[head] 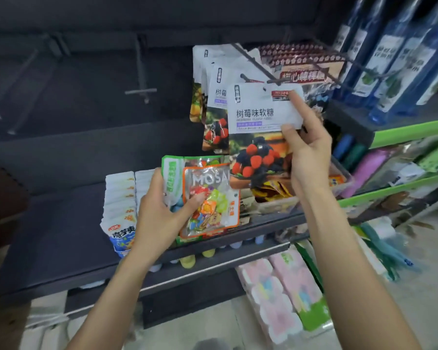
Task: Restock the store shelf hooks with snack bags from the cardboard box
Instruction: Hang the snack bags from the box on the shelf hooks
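Before dark shelving (61, 223), right hand (310, 150) pinches raspberry bag (259, 137); left hand (159, 213) grips candy bags (209, 198).

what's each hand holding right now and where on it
The right hand pinches the raspberry gummy bag at the right edge of its white upper part. The left hand grips the clear Mosaic candy bags at their left side.

Blue bottles (400, 54) with pale labels stand upright, far right, on a green-edged ledge (410, 133). Below them: a purple roll (369, 168) and packaged goods, blurred. Near right, on the floor: pink-and-white packs (281, 296) lying side by side. Teal item (384, 248) beside them, unidentifiable.
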Action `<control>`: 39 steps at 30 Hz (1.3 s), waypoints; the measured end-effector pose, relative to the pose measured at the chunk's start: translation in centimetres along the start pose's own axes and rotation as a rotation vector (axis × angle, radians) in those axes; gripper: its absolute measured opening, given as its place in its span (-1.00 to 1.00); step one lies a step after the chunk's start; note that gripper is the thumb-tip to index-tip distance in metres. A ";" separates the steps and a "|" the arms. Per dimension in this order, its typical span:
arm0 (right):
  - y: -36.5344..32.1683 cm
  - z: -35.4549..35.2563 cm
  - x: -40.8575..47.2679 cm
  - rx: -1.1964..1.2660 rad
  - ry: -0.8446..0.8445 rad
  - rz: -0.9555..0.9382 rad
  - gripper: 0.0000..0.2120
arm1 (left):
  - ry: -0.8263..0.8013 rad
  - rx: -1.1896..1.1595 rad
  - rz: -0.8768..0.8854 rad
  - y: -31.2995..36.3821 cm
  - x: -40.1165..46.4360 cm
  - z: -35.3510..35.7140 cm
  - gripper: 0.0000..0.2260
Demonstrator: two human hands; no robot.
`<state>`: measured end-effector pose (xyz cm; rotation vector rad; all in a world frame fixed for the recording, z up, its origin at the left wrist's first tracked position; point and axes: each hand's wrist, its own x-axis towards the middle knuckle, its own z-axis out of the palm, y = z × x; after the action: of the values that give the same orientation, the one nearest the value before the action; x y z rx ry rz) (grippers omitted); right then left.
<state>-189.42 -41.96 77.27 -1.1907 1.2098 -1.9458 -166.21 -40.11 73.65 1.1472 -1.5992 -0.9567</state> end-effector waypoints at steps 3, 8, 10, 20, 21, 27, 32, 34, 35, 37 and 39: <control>1.4 -0.6 1.8 -0.106 -0.047 0.016 -0.51 | 0.036 0.027 -0.008 0.4 0.3 0.7 -0.66; 3.0 -0.7 3.3 -0.239 -0.082 -0.015 -0.55 | 0.099 0.044 -0.032 0.1 0.2 1.1 -0.67; 3.2 -0.2 4.3 -0.400 -0.092 -0.111 -0.56 | 0.115 0.046 -0.048 0.0 0.3 1.1 -0.67; 5.1 0.1 9.0 -1.063 -0.170 -0.418 -0.59 | 0.126 0.046 -0.080 -0.2 0.1 1.2 -0.68; 5.1 0.2 8.9 -1.101 -0.184 -0.394 -0.60 | 0.123 0.045 -0.078 -0.1 0.1 1.3 -0.68; 4.6 0.2 6.8 -1.136 -0.254 -0.324 -0.49 | 0.124 0.005 -0.063 0.6 0.1 1.3 -0.66; 2.6 -0.6 1.9 -0.818 -0.139 -0.248 -0.52 | 0.135 -0.039 -0.064 1.3 0.0 0.8 -0.60; 1.6 -0.9 -1.4 -0.598 -0.187 -0.148 -0.56 | 0.140 -0.083 -0.095 1.5 -0.1 0.8 -0.56; 1.3 -0.8 -3.1 -0.502 -0.250 -0.073 -0.57 | 0.140 -0.111 -0.118 1.5 -0.2 0.9 -0.53; 0.8 -0.2 -5.5 -0.406 -0.366 0.096 -0.47 | 0.134 -0.181 -0.158 1.4 -0.3 0.9 -0.50; 0.9 0.4 -6.8 -0.418 -0.410 0.190 -0.34 | 0.134 -0.252 -0.187 1.4 -0.5 0.9 -0.45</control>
<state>-185.98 -37.11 73.89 -1.5254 1.4748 -1.2609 -167.34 -39.16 74.55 1.1704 -1.2413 -1.1416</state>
